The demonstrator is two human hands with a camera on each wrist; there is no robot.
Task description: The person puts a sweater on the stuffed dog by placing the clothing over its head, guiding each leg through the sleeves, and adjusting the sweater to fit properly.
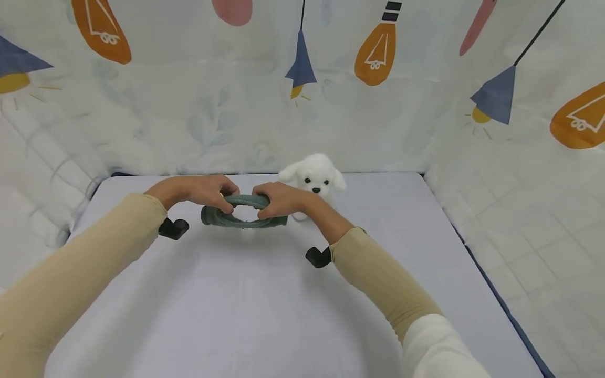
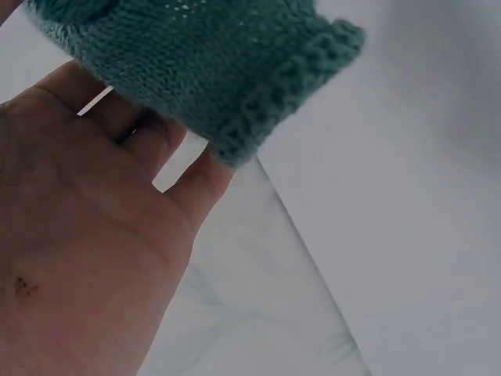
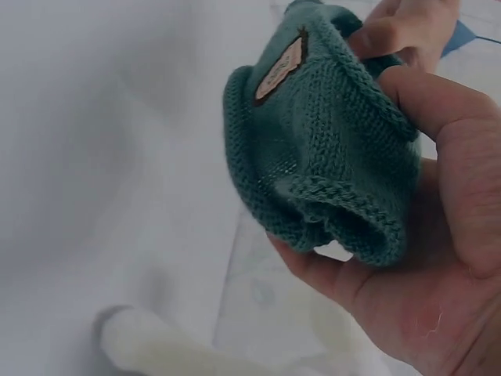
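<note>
Both hands hold a small green knitted sweater (image 1: 243, 224) near the far side of the table, its opening stretched into a ring. My left hand (image 1: 203, 190) grips the left side, thumb at the opening's edge; in the left wrist view the fingers run behind the knit (image 2: 196, 74). On the other side, my right hand (image 1: 283, 198) pinches the rim between thumb and fingers. A sewn label (image 3: 279, 73) and a short sleeve with a thick rolled cuff (image 3: 380, 235) show in the right wrist view. Just behind the right hand sits a white plush dog (image 1: 317, 173), its lower body partly hidden.
The table (image 1: 246, 304) has a pale cover and a dark edge. Printed curtains (image 1: 264, 121) hang along the back and sides. Black devices stick out below the left wrist (image 1: 174, 229) and the right wrist (image 1: 319, 257). A pale, blurred rounded shape (image 3: 156, 345) lies low in the right wrist view.
</note>
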